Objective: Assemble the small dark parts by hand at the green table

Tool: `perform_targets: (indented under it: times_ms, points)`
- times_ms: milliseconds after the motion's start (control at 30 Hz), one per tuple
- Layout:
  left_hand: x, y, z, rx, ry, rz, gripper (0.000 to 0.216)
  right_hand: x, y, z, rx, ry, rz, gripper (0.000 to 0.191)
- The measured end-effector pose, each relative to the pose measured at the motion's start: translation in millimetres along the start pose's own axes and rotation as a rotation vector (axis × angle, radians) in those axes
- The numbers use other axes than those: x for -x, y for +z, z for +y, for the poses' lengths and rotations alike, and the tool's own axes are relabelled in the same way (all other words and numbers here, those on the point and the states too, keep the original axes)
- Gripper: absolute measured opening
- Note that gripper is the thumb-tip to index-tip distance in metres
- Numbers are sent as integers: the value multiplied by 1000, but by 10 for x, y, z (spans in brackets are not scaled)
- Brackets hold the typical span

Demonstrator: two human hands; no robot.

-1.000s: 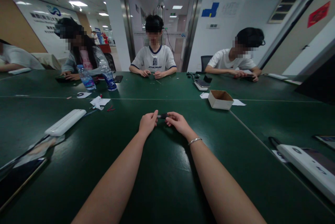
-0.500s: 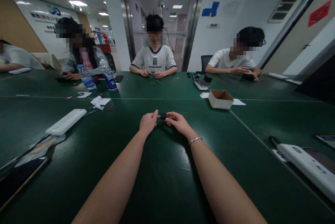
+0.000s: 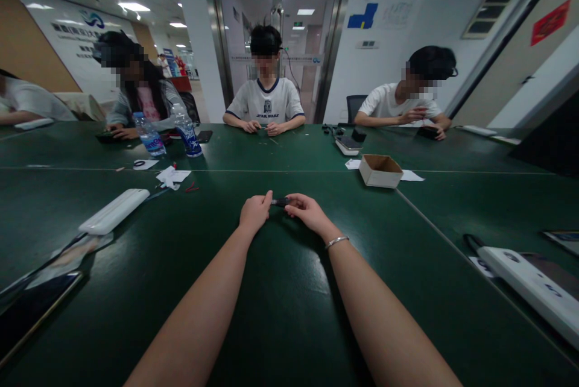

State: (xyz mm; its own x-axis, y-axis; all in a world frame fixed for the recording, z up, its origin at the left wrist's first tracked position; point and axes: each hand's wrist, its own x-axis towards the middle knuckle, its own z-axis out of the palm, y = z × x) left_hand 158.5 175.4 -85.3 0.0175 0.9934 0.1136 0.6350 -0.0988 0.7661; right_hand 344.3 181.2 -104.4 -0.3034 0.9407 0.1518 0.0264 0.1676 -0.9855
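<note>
Both my hands meet over the middle of the dark green table (image 3: 280, 290). Between them lies a small, dark, stick-like object (image 3: 281, 201) with a paler section at its left end; its kind is too small to make out. My left hand (image 3: 256, 213) is closed on that left end, thumb pointing up along it. The fingers of my right hand (image 3: 306, 209) pinch the dark right end. A silver bangle (image 3: 337, 242) circles my right wrist.
Forward right stands an open cardboard box (image 3: 380, 172). At left are a white power bank-like device (image 3: 114, 211), a phone (image 3: 38, 308) and crumpled paper (image 3: 170, 176). Two bottles (image 3: 187, 134) stand farther back. A white device (image 3: 529, 290) lies at right. Several people sit around the table.
My hands and the dark object stay almost where they were. The view has shifted very slightly. Across the table at right, a person's hand has risen a little from a dark object.
</note>
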Motion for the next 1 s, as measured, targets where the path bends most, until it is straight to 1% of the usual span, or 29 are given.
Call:
perform_targets:
  times_ms: [200, 400, 633, 733, 867, 1000]
  points:
    - [16, -25, 49, -28, -19, -16, 58, 8, 0, -13, 9, -4, 1, 42]
    - [14, -43, 99, -90, -39, -21, 56, 12, 6, -29, 37, -26, -7, 38]
    - [13, -16, 41, -51, -17, -21, 58, 21, 7, -50, 19, -12, -10, 38]
    - [8, 4, 3, -20, -8, -15, 58, 16, 12, -33, 6, 5, 13, 40]
    - [-13, 30, -53, 54, 66, -4, 53, 4, 24, -24, -26, 28, 53, 39]
    - [-44, 62, -99, 153, 142, -64, 44, 0, 9, -48, -65, 60, 91, 40]
